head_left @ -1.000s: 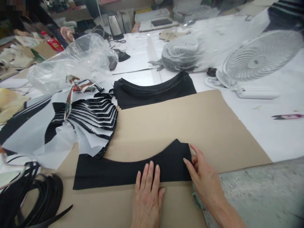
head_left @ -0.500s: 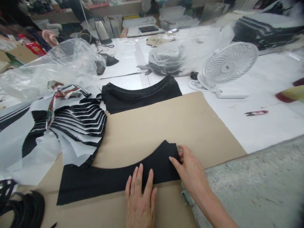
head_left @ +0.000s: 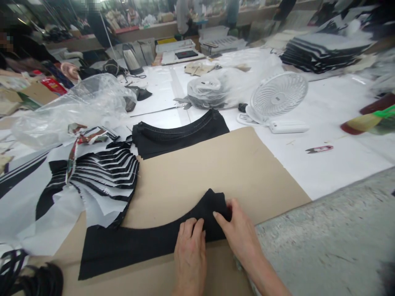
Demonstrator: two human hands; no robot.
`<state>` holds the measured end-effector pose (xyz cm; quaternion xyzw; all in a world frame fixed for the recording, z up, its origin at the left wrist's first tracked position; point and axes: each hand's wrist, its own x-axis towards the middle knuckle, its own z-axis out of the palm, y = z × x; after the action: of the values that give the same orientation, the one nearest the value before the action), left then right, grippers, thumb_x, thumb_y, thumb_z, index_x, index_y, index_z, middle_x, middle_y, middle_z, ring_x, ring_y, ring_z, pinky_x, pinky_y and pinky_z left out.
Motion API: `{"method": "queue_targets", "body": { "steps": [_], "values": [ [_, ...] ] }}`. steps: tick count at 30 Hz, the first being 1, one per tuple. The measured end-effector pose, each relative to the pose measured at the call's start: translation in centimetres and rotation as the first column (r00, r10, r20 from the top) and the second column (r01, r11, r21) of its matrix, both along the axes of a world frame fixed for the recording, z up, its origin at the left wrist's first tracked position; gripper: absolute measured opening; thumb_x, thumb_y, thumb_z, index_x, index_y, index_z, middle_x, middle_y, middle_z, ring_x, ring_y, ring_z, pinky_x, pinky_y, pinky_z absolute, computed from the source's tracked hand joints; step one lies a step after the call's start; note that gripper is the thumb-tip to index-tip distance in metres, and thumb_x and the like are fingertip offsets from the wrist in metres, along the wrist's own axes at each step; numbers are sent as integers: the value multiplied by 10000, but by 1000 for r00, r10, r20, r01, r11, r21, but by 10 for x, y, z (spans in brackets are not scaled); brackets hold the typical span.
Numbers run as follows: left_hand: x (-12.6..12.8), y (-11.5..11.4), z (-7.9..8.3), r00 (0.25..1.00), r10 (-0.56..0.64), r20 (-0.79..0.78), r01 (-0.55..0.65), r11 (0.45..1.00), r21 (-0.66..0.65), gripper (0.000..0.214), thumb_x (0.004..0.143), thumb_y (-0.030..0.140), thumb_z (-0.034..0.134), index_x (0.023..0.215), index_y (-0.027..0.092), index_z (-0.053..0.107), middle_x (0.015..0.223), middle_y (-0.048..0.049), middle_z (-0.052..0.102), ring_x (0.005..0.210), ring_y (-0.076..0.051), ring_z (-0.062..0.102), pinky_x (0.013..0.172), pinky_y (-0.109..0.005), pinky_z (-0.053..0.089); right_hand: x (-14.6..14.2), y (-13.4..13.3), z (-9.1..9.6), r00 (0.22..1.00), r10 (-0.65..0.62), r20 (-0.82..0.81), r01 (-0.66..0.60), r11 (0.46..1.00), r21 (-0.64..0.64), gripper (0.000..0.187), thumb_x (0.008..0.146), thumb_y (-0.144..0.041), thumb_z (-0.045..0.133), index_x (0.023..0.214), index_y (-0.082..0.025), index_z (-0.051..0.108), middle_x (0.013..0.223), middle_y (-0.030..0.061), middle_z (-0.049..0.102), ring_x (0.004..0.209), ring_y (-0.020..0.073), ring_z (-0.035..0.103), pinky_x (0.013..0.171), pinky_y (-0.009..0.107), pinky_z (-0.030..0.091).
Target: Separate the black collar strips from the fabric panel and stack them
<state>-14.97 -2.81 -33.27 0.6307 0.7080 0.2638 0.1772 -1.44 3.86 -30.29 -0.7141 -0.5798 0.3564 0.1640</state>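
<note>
Black panel [head_left: 132,246]: 3-o'clock end, flat earlier, now bunched; on cardboard [head_left: 200,172], 6 o'clock
Right hand [head_left: 242,230]: grip clamped on that end
Left hand [head_left: 191,248]: curled over panel; can't tell whether pinching
Progress: 9-o'clock length flat; bunched end seemingly unsettled

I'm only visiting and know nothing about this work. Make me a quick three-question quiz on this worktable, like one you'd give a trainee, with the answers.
1. Multiple choice. The black curved cloth piece lies on:
a) a glass plate
b) brown cardboard
c) a green mat

2. True or false? The thread snips lie on the white table covering.

3. Short answer. Which hand is at the right-hand end of the cloth piece, and where is its thumb?

Key:
1. b
2. True
3. The right hand, with its thumb on top of the cloth; the left hand rests nearer the middle.
</note>
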Motion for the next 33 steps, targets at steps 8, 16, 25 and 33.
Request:
{"method": "queue_targets", "body": {
  "steps": [8, 16, 25, 33],
  "values": [
    [-20, 25, 44, 683, 277, 676, -16, 931, -364, 399, 831, 478, 593, 1088, 189, 689, 1108, -99, 700, 1042, -230, 633, 907, -303, 481, -30, -46, 3, 980, 192, -51, -153, 895, 418, 461, 920, -200, 377, 1380, -179, 391, 1252, 126, 578, 1116, 250, 570, 893, 432, 523],
    [-27, 31, 45, 336, 647, 685, -190, 759, -623, 429, 664, 462, 770, 914, 121, 692, 910, -103, 734, 918, -256, 668, 801, -315, 505, -34, -57, 10, 909, 417, 15, -373, 795, 479, 397, 864, -183, 462, 1257, -181, 526, 1259, 111, 585, 1098, 263, 561, 878, 434, 536],
    [-44, 29, 32, -22, 684, 729, -13, 729, -685, 415, 653, 276, 814, 1006, 90, 697, 923, -131, 755, 811, -225, 715, 773, -309, 564, -5, -15, -14, 847, 108, 521, -225, 960, 168, 333, 845, -215, 639, 1150, -109, 554, 1016, 148, 615, 921, 316, 612, 746, 408, 519],
    [-47, 28, 32, -72, 657, 750, 34, 753, -657, 386, 684, 236, 792, 1029, 88, 700, 929, -130, 757, 838, -228, 716, 801, -316, 563, -19, -13, -10, 875, 145, 462, -201, 977, 74, 115, 861, -169, 581, 976, -167, 583, 941, 113, 618, 839, 289, 634, 693, 380, 490]
  ]
}}
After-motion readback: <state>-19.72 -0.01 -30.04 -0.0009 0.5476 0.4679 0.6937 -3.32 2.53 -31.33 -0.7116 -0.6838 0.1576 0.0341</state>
